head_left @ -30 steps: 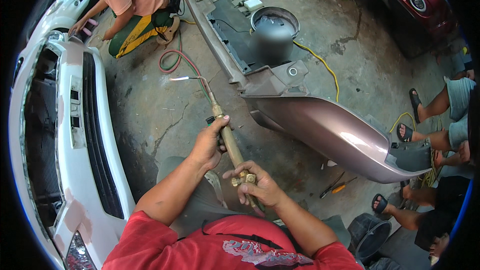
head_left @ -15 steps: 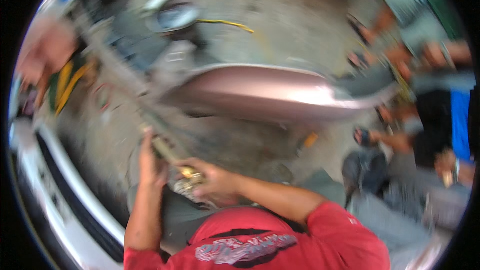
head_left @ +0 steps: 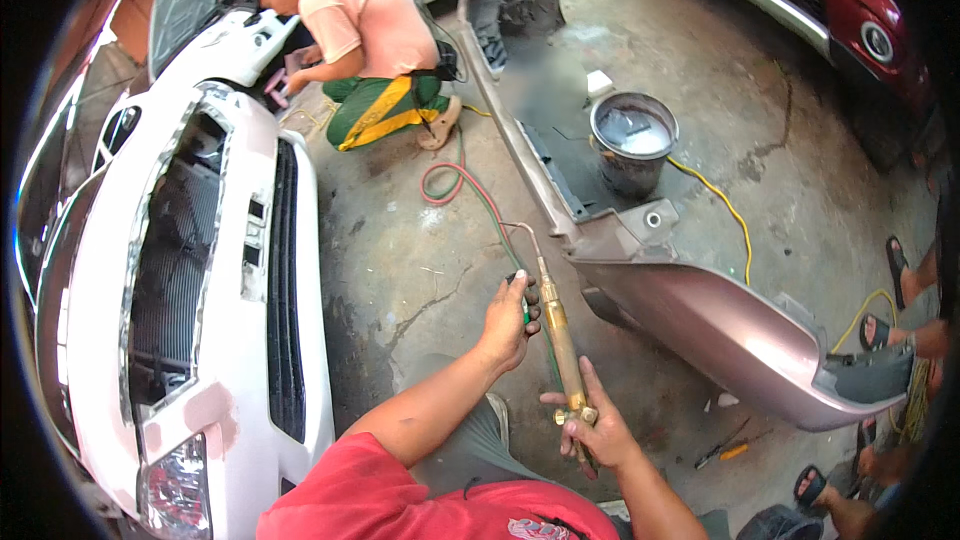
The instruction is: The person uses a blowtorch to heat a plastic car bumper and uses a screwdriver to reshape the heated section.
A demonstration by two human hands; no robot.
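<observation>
A brass torch (head_left: pixel 563 345) with a thin bent tip stands out in front of me, angled toward the grey-pink bumper (head_left: pixel 690 320) lying on the floor. My right hand (head_left: pixel 590 420) holds the torch low at its valve knobs, some fingers spread along the body. Beside the torch's upper part, my left hand (head_left: pixel 510 315) is closed round a small green object (head_left: pixel 525 310), too hidden to identify. Red and green hoses (head_left: pixel 455 175) loop on the concrete beyond the tip. No flame shows clearly at the tip.
A white car front bumper (head_left: pixel 300 300) is at my left. A crouching person (head_left: pixel 365 30) works beyond it. A bucket (head_left: pixel 640 155), yellow cable (head_left: pixel 735 215) and screwdrivers (head_left: pixel 733 452) are on the floor. A red car (head_left: pixel 880 40) and several people's sandalled feet (head_left: pixel 875 330) line the right.
My left hand has left the torch body and now holds a green object beside it. The white flame-like glow at the tip is gone. The view swung right and back with blur.
</observation>
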